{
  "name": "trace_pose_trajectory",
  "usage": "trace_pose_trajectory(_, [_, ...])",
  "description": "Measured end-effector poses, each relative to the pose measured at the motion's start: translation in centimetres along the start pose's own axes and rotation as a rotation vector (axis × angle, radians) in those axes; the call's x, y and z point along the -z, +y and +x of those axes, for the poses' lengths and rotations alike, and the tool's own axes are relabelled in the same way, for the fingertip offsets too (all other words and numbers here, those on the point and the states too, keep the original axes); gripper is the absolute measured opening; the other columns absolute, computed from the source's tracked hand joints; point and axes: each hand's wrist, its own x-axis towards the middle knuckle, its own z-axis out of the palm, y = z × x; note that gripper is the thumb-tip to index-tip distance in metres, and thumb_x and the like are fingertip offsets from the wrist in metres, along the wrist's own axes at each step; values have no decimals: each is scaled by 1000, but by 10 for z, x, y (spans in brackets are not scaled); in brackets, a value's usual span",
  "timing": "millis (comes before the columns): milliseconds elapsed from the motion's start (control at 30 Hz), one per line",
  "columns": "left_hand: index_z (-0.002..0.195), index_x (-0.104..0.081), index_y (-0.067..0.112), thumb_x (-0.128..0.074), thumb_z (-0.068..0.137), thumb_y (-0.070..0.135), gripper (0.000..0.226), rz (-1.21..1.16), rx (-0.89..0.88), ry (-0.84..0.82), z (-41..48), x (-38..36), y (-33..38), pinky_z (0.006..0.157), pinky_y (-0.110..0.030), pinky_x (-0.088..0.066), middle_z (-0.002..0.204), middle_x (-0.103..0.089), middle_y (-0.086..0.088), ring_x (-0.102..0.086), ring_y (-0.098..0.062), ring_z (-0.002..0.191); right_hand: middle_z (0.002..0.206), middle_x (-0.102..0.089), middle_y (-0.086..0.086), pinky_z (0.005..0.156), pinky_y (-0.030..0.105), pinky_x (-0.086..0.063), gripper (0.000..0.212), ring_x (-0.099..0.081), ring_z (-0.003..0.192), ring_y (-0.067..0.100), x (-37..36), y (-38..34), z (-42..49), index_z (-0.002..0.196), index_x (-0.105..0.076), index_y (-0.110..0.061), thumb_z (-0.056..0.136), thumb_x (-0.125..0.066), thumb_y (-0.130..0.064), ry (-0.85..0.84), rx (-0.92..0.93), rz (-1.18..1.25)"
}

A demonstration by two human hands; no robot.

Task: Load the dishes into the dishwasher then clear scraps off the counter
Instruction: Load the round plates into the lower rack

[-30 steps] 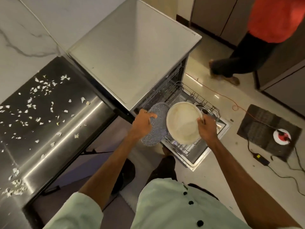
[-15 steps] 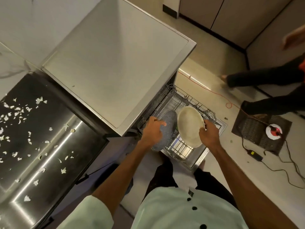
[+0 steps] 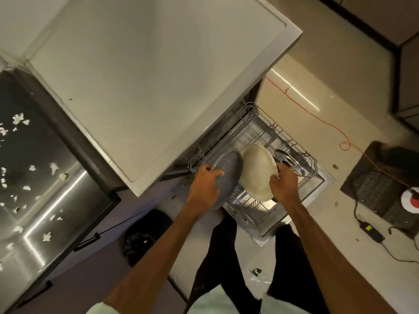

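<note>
**Head view, read from left to right.** At the far left is a steel counter point(image 3: 56, 200) strewn with pale scraps point(image 3: 53, 168). Just beside it, the flat pale top of the dishwasher point(image 3: 147, 87) fills the upper middle of the view. Below its front edge the wire rack point(image 3: 292, 141) is pulled out over the lowered door point(image 3: 326, 180).

At centre, the left hand point(image 3: 205, 184) grasps a grey speckled plate point(image 3: 229, 171), with its fingers curled over the plate's left rim. The plate stands on edge, tilted, at the left end of the rack. Whether its lower edge sits between the tines cannot be told.

Just to its right is a cream plate point(image 3: 258, 171), also on edge, its rim overlapping the grey one in this view. The right hand point(image 3: 283, 184) clasps it at the right rim. Both plates are over the rack – neither is let go.

Behind the right hand, a shiny round metal piece point(image 3: 290, 159) lies in the rack; what it is cannot be made out.

On the floor to the right, an orange cable point(image 3: 317, 116) runs to a dark mat point(image 3: 376, 191), and a black adapter point(image 3: 371, 230) lies near the mat.
</note>
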Motion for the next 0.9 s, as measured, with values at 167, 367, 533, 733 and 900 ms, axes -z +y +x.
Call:
trace_pose_trajectory(167, [125, -68, 28, -58, 85, -10, 55, -34, 106, 114, 39, -60, 0, 99, -38, -52, 137, -45, -4, -61, -25, 112, 125, -65, 22, 84, 34, -50, 42, -62, 112, 38, -26, 37, 61, 131, -60, 3, 90, -52, 6, 7, 40, 95])
trace_pose_trajectory(367, [124, -68, 24, -54, 78, -19, 65, -55, 127, 203, 71, -113, -16, 99, -35, -49, 134, -40, -2, -53, -24, 118, 115, -69, 21, 67, 26, -46, 35, -65, 102, 35, -36, 89, 145, 122, -64, 2, 89, -51, 4, 103, 48, 63])
trace_pose_trajectory(533, [123, -67, 32, -48, 81, -17, 68, -68, 221, 237, 95, -130, -39, 98, -42, -51, 137, -35, 2, -53, -27, 121, 105, -68, 9, 64, 6, -39, 41, -62, 98, 24, -52, 90, 195, 121, -67, -2, 88, -46, 10, 90, 174, 129])
trace_pose_trajectory(733, [122, -70, 27, -49, 82, -16, 62, -80, 254, 342, 102, -118, -64, 92, -23, -44, 133, -40, -2, -55, -24, 115, 120, -71, 14, 82, 29, -45, 53, -64, 110, 29, -102, 65, 228, 128, -69, -8, 84, -47, 10, -29, 335, -36])
trace_pose_trajectory(900, [120, -71, 30, -48, 82, -13, 61, -139, 281, 368, 107, -106, -74, 100, -34, -49, 137, -41, -3, -53, -27, 123, 117, -72, 20, 87, 45, -59, 53, -69, 104, 36, -124, 53, 237, 130, -67, -4, 84, -48, 12, -39, 417, -95])
